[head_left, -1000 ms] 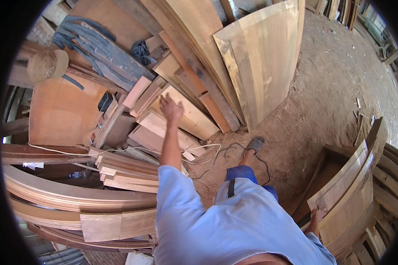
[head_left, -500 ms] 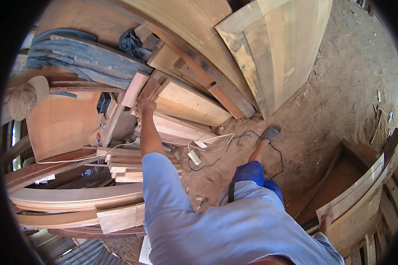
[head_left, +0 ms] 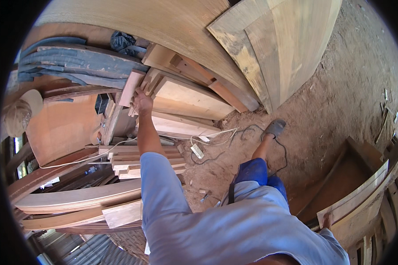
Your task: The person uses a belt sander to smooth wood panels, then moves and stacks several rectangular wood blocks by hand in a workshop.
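Observation:
My left hand [head_left: 142,102] reaches out to the upper left, its fingers closed round a few short wooden strips [head_left: 152,80]. Just left of it stands the end of a pale pinkish board [head_left: 132,86]. On its right, a thick light plank [head_left: 192,98] leans among other lumber. Down at the lower right, my right hand [head_left: 327,220] grips the near end of a long pale board [head_left: 356,190]; its fingers are partly hidden there.
Large wooden panels [head_left: 276,48] lean at the top. Stacked boards [head_left: 79,197] lie at the left, below a brown sheet [head_left: 66,126]. A white power strip [head_left: 197,151] and cords lie on the dirt floor [head_left: 340,88] near my sandalled foot [head_left: 275,128]. A cap [head_left: 31,99] shows far left.
The wooden strips at my left hand have shifted and tilted, and that hand is slightly higher in view. My right hand stays at the board. The view has turned a little.

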Demonstrator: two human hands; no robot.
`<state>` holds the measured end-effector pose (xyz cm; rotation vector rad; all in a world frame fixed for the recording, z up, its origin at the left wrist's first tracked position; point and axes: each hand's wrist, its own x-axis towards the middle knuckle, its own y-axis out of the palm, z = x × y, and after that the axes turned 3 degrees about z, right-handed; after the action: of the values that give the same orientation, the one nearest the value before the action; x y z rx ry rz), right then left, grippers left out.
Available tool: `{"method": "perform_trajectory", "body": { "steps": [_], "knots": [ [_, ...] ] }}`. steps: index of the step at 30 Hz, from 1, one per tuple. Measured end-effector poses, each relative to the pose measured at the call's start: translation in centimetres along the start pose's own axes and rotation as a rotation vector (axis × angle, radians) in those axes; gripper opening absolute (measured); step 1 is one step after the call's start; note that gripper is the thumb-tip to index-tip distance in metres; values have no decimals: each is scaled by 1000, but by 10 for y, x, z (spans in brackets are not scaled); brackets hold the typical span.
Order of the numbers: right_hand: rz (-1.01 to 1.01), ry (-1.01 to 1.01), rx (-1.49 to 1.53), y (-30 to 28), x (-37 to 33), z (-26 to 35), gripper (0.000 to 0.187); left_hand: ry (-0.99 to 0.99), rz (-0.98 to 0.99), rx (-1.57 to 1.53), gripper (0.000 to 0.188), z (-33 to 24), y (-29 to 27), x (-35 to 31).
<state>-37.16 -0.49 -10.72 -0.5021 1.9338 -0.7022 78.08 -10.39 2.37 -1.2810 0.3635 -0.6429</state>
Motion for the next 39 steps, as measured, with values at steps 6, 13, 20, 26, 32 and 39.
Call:
{"method": "perform_trajectory", "body": {
  "steps": [6,13,20,26,32,39],
  "knots": [
    [44,15,-172,-5,-1,11,36,-53,-125,-179,48,15,-31,-1],
    [0,-46,-198,-23,-35,48,35,-14,-347,-1061,50,24,-84,-43],
    [-12,154,86,-52,-67,71,38,1,624,-2735,37,-157,-116,-186],
    [-292,68,109,-60,-107,87,32,-139,1244,-2642,33,-286,-139,-309],
    [-438,-63,79,-17,-115,77,30,63,1443,-2308,35,-337,-178,-378],
    [-475,-96,544,-3,-118,57,37,-32,1681,-2108,36,-390,-182,-423]
  ]
}}
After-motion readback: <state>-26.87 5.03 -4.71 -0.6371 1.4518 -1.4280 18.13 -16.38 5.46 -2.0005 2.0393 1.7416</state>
